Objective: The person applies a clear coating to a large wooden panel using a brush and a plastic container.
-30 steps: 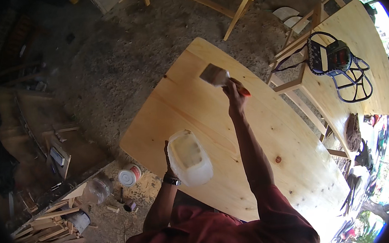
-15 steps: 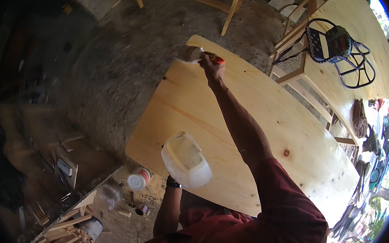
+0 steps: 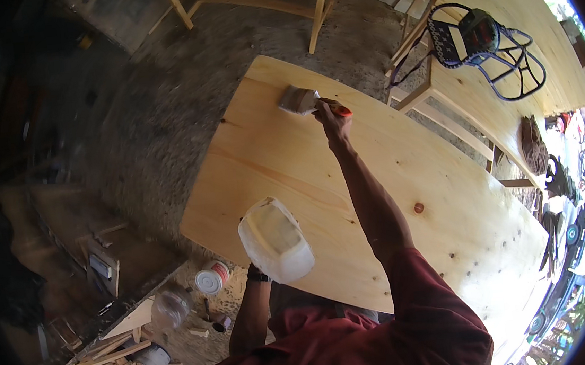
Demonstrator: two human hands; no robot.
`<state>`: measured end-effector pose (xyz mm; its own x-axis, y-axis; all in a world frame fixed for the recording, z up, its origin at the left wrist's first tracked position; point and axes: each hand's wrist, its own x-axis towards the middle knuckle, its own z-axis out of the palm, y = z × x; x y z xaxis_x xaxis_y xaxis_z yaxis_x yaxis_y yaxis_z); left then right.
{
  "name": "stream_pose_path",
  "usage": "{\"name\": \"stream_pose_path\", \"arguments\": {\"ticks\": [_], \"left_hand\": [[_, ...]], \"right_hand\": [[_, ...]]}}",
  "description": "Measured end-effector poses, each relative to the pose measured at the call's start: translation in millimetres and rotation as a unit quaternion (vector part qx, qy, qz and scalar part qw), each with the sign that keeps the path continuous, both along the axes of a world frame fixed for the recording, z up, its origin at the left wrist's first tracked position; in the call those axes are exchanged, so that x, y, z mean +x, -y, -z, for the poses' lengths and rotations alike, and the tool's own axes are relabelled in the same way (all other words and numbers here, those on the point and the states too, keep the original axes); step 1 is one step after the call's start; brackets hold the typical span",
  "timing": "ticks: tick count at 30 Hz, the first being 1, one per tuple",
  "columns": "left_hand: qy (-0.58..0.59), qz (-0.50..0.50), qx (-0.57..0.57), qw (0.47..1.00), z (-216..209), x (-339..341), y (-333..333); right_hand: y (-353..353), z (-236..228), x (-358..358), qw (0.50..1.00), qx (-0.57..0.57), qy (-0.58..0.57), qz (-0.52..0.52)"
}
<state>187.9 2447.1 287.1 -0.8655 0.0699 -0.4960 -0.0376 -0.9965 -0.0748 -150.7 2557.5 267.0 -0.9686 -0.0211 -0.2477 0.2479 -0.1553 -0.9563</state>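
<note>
Gripping flat paintbrush (image 3: 303, 101) in right hand (image 3: 334, 122), plastic jug (image 3: 290, 264) in left hand (image 3: 252, 267), could slop onto counter (image 3: 450, 238) if overtilting jug.

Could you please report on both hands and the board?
Right hand gripping brush at far end of board. Left hand, mostly hidden, holding tub over near side. Nothing visible blocking the brush.

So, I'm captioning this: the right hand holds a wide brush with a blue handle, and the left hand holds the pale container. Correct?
Not quite: the handle is orange-red, not blue, as the head view shows. The right hand does hold the wide brush, and the left hand the pale container.
</note>
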Motion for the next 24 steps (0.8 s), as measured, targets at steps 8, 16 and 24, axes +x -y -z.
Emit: {"name": "stream_pose_path", "arguments": {"ticks": [8,16,24], "left_hand": [[-0.007,0.057,-0.014,0.998,2.9,10.4,-42.0],[-0.004,0.08,-0.003,0.997,-11.9,22.4,-104.4],[-0.057,0.108,0.004,0.992,-28.6,37.0,-184.3]], "right_hand": [[-86.2,-8.3,24.0,0.999,0.006,-0.03,0.037],[-183.5,-3.3,41.2,0.998,0.014,-0.021,0.055],[-296.0,-14.6,65.7,0.998,0.005,-0.015,0.066]]}}
